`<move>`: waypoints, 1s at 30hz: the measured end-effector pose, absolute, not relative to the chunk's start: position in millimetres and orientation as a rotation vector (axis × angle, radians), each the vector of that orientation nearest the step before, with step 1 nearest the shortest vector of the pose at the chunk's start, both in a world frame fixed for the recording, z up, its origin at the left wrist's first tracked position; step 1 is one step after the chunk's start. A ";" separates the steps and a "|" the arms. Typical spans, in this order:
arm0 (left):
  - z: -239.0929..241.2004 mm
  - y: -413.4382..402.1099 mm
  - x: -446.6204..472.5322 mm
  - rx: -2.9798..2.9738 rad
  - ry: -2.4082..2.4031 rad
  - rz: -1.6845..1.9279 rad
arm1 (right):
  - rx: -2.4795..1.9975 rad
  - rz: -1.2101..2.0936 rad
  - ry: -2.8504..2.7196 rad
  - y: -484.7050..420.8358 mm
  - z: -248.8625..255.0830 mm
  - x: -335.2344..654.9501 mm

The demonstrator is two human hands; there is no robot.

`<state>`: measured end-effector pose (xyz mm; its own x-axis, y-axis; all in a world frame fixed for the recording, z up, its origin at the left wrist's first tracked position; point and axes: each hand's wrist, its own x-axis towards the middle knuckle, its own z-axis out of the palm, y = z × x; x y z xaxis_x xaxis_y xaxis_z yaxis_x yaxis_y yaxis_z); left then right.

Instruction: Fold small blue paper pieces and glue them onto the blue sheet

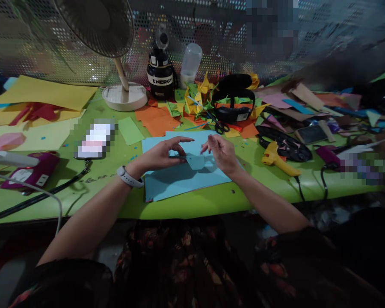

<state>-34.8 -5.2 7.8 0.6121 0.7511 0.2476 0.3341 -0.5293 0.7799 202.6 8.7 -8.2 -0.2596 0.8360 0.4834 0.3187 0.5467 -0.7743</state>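
Observation:
Both my hands work over a light blue paper sheet [179,182] on the green table [192,201]. My left hand [162,153], with a white wristband, has its fingers stretched out while the thumb side pinches a small folded light blue paper piece [195,161]. My right hand [220,152] pinches the same piece from the right, fingertips curled together. The folded piece sits just above the sheet between the two hands.
A desk fan [115,51] stands at the back left beside a black jar [160,75] and a clear bottle [191,64]. Scissors [220,125], folded paper cranes [195,100], a yellow glue gun [277,159], a phone [311,134] and coloured paper scraps crowd the back and right. Yellow sheets [41,92] lie left.

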 end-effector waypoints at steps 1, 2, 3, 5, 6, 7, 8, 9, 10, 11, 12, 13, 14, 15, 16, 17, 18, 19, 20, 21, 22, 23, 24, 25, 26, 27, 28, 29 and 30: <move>8.2 -5.0 -35.3 2.129 0.854 0.766 | -0.931 0.667 -1.874 9.1 -6.5 203.5; 8.5 -4.6 -36.0 2.127 0.856 0.778 | -0.904 0.654 -1.942 9.5 -5.1 204.1; 8.6 -4.2 -36.9 2.123 0.858 0.789 | -0.872 0.636 -2.013 9.7 -4.4 204.1; 8.3 -2.9 -38.8 2.106 0.865 0.813 | -0.813 0.600 -2.122 10.0 -4.9 203.1; 7.7 -2.1 -39.8 2.099 0.869 0.825 | -0.792 0.582 -2.156 10.1 -6.2 202.1; 7.0 -1.2 -40.7 2.096 0.871 0.843 | -0.775 0.564 -2.175 10.4 -7.8 201.0; 6.1 -0.4 -41.4 2.097 0.870 0.857 | -0.757 0.549 -2.181 10.8 -9.8 199.9; 5.3 0.5 -41.8 2.098 0.867 0.865 | -0.743 0.537 -2.178 11.4 -11.8 198.9; 4.5 1.2 -42.0 2.100 0.863 0.867 | -0.738 0.531 -2.168 12.2 -13.7 198.2; 4.1 1.7 -42.0 2.107 0.858 0.864 | -0.736 0.530 -2.154 13.1 -15.5 197.7; 4.1 1.9 -41.7 2.118 0.851 0.863 | -0.738 0.536 -2.136 14.1 -16.9 197.5; 4.7 1.6 -41.3 2.132 0.847 0.882 | -0.745 0.548 -2.113 15.2 -18.0 197.7; 6.1 0.7 -40.7 2.151 0.850 0.926 | -0.760 0.560 -2.081 16.2 -18.8 198.1; 8.2 -0.8 -40.1 2.174 0.862 1.010 | -0.783 0.574 -2.040 17.2 -19.2 198.7; 10.9 -3.2 -39.4 2.194 0.887 1.126 | -0.810 0.593 -1.992 18.2 -19.2 199.4; 14.1 -6.3 -38.7 2.202 0.923 1.264 | -0.843 0.619 -1.939 19.0 -19.0 200.1; 17.3 -10.1 -38.0 2.194 0.967 1.394 | -0.876 0.649 -1.882 19.8 -18.5 200.7; 20.2 -14.2 -37.1 2.171 1.004 1.482 | -0.902 0.680 -1.825 20.4 -17.8 201.1; 22.3 -18.4 -36.0 2.137 1.033 1.497 | -0.924 0.705 -1.770 21.0 -17.1 201.4; 23.4 -22.3 -34.5 2.110 1.037 1.406 | -0.940 0.722 -1.721 21.4 -16.4 201.4; 23.2 -25.6 -32.4 2.089 1.020 1.242 | -0.953 0.728 -1.677 21.6 -15.7 201.3; 21.7 -27.8 -29.5 2.069 0.993 1.039 | -0.963 0.725 -1.641 21.8 -15.1 201.0; 18.9 -29.1 -25.7 2.036 0.962 0.856 | -0.969 0.721 -1.612 21.7 -14.7 200.6; 15.2 -29.3 -21.2 1.990 0.934 0.707 | -0.973 0.722 -1.589 21.5 -14.3 200.2; 11.0 -28.8 -16.1 1.919 0.930 0.673 | -0.976 0.728 -1.573 21.1 -14.0 199.6; 6.6 -27.7 -10.8 1.817 0.940 0.738 | -0.975 0.740 -1.563 20.4 -13.8 198.9; 2.4 -26.5 -5.7 1.693 0.937 0.791 | -0.972 0.755 -1.560 19.6 -13.6 198.2; -1.2 -25.5 -1.1 1.573 0.932 0.832 | -0.967 0.769 -1.566 18.6 -13.6 197.3; -4.0 -24.8 2.7 1.476 0.923 0.855 | -0.958 0.779 -1.577 17.6 -13.6 196.3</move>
<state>2.7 -24.8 -4.0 0.4278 0.9038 0.0124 0.0819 -0.0525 0.9953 196.3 17.6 -13.6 -0.0945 0.8874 0.4511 0.1814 0.4609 -0.8687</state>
